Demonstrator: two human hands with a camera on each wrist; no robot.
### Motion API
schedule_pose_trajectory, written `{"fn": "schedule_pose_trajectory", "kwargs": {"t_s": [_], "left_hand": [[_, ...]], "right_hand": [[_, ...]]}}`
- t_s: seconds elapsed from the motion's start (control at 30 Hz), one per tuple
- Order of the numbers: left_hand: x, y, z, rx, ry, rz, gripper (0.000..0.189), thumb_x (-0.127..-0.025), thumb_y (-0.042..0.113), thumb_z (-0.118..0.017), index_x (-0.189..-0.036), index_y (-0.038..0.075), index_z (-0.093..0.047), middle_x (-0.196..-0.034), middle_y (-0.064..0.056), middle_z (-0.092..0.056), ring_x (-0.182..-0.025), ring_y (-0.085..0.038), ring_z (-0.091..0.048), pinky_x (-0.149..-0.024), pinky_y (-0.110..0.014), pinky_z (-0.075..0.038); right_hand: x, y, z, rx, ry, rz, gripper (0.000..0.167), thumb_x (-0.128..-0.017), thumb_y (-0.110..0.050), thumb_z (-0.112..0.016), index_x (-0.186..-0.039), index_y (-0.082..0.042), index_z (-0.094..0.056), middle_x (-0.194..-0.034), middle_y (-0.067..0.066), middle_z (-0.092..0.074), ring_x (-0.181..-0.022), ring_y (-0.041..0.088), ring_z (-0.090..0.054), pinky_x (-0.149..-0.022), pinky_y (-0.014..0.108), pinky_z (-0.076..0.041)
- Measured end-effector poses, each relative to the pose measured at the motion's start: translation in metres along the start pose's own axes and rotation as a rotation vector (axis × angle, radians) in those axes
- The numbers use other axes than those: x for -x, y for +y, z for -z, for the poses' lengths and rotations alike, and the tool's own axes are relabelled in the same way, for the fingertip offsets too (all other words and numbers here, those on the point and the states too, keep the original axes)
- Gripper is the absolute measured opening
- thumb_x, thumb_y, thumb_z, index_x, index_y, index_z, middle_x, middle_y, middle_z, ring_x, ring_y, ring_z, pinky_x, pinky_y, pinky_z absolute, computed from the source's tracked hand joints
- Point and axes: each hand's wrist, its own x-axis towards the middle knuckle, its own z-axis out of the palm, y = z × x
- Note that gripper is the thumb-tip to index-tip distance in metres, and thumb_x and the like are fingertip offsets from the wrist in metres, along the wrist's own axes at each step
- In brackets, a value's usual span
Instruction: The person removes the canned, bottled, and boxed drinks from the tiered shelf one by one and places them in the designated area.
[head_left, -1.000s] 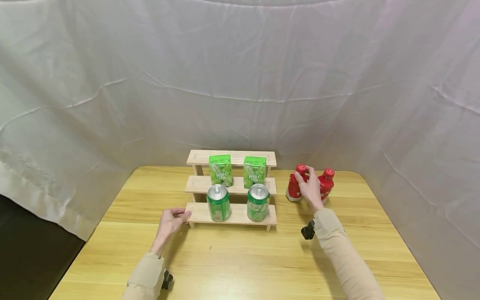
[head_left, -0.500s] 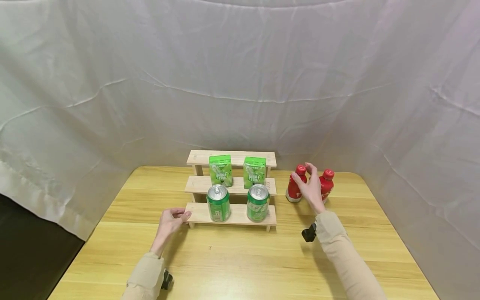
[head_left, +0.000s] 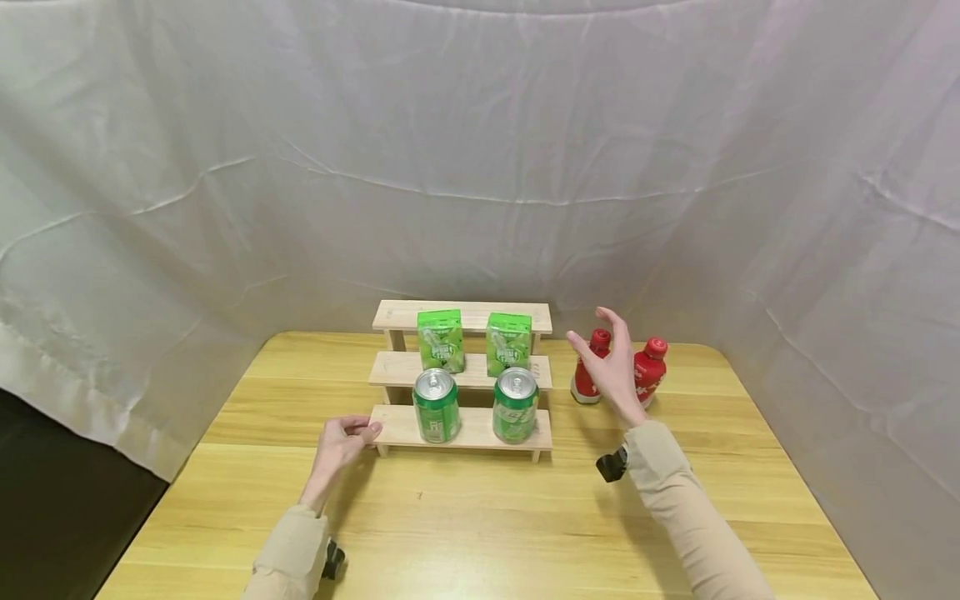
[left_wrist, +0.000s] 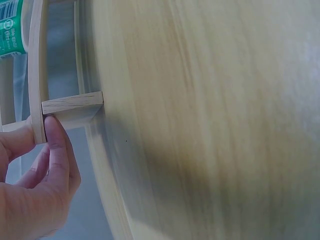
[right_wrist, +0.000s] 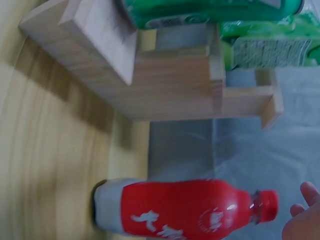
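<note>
At the lower left corner of a three-tier wooden display rack (head_left: 399, 425), my left hand (head_left: 341, 447) pinches the end of the bottom board between thumb and fingers, as the left wrist view also shows. My right hand (head_left: 617, 371) hovers beside and above a red bottle (right_wrist: 175, 207), thumb and fingers spread apart, holding nothing. That bottle stands upright right of the rack, partly hidden by the hand. A second red bottle (head_left: 649, 372) stands to its right. Two green cans (head_left: 437, 408) stand on the bottom tier, two green drink cartons (head_left: 441, 343) on the middle tier.
The wooden table (head_left: 465, 525) carries everything. A pale cloth (head_left: 480, 183) hangs behind the table and along its sides. Dark material (head_left: 67, 500) shows at the lower left. A small black device (head_left: 612, 465) is at the right wrist.
My right hand has let go of the left red bottle, opened its fingers and risen slightly up from it. Both bottles stay in place. My left hand has not moved.
</note>
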Motion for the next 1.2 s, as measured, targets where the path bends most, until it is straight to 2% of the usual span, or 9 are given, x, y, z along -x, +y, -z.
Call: {"fn": "schedule_pose_trajectory", "kwargs": {"t_s": [0.23,0.37,0.6,0.87,1.0,1.2], "left_hand": [[0.0,0.001,0.0,-0.003,-0.004,0.002,0.037,-0.096,0.006,-0.066,-0.121,-0.02,-0.059,-0.111,-0.035,-0.067,-0.078,-0.011,-0.069,-0.075,-0.027,-0.065],[0.0,0.001,0.0,-0.014,-0.004,0.004,0.037,-0.096,0.007,-0.067,-0.121,-0.019,-0.06,-0.111,-0.035,-0.068,-0.077,-0.011,-0.069,-0.076,-0.029,-0.065],[0.0,0.001,0.001,-0.022,-0.008,0.011,0.038,-0.096,0.008,-0.067,-0.122,-0.018,-0.06,-0.111,-0.034,-0.068,-0.077,-0.01,-0.068,-0.076,-0.03,-0.065],[-0.001,0.001,0.001,-0.036,-0.005,0.016,0.038,-0.095,0.009,-0.067,-0.121,-0.018,-0.06,-0.106,-0.03,-0.069,-0.075,-0.009,-0.067,-0.075,-0.028,-0.065],[-0.001,0.001,0.001,-0.03,-0.001,0.022,0.037,-0.095,0.007,-0.067,-0.122,-0.018,-0.06,-0.105,-0.027,-0.07,-0.075,-0.008,-0.066,-0.074,-0.026,-0.064],[0.0,0.001,0.001,-0.023,0.0,0.011,0.037,-0.095,0.007,-0.067,-0.121,-0.018,-0.06,-0.107,-0.032,-0.069,-0.075,-0.01,-0.067,-0.074,-0.027,-0.065]], "right_hand": [[-0.001,-0.019,-0.008,-0.002,-0.082,0.043,0.07,-0.091,-0.026,-0.076,-0.149,-0.008,-0.042,-0.153,0.014,-0.045,-0.145,0.032,-0.038,-0.124,0.052,-0.031],[-0.002,-0.03,-0.015,-0.022,-0.161,0.062,0.07,-0.091,-0.022,-0.076,-0.149,-0.007,-0.041,-0.153,0.015,-0.046,-0.145,0.034,-0.038,-0.125,0.051,-0.03],[-0.003,-0.043,-0.031,-0.09,-0.273,0.048,0.066,-0.094,-0.017,-0.073,-0.15,-0.005,-0.041,-0.153,0.019,-0.046,-0.145,0.036,-0.039,-0.126,0.052,-0.03],[-0.005,-0.053,-0.045,-0.113,-0.319,0.041,0.06,-0.096,-0.02,-0.069,-0.148,-0.005,-0.042,-0.147,0.02,-0.052,-0.138,0.037,-0.047,-0.12,0.054,-0.038],[-0.006,-0.055,-0.05,-0.107,-0.333,0.011,0.059,-0.097,-0.021,-0.068,-0.148,-0.005,-0.042,-0.144,0.021,-0.053,-0.134,0.037,-0.05,-0.118,0.054,-0.041],[-0.006,-0.058,-0.057,-0.125,-0.359,-0.022,0.056,-0.098,-0.021,-0.067,-0.146,-0.001,-0.045,-0.14,0.025,-0.057,-0.132,0.039,-0.054,-0.116,0.051,-0.045]]}}
